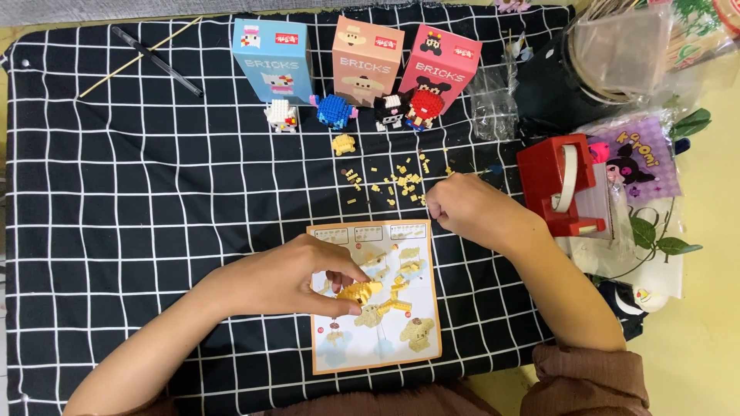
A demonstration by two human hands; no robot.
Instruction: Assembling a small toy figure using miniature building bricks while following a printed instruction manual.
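Both forearms are bare from wrist to near the elbow. The right arm wears a sleeve (586, 377) of dusty brownish-mauve fabric, pushed up and bunched into soft folds with a ribbed-looking cuff at its end. A strip of the same coloured garment shows along the bottom edge between the arms. The left hand (297, 281) and right hand (470, 208) carry no rings, watch or bracelets, and the fingers (343, 270) have short, plain nails.

three upright boxes (356, 58), four finished brick figures (347, 112), red tape dispenser (559, 185), pen (156, 51), thin wooden stick (139, 58), black grid cloth (139, 200)
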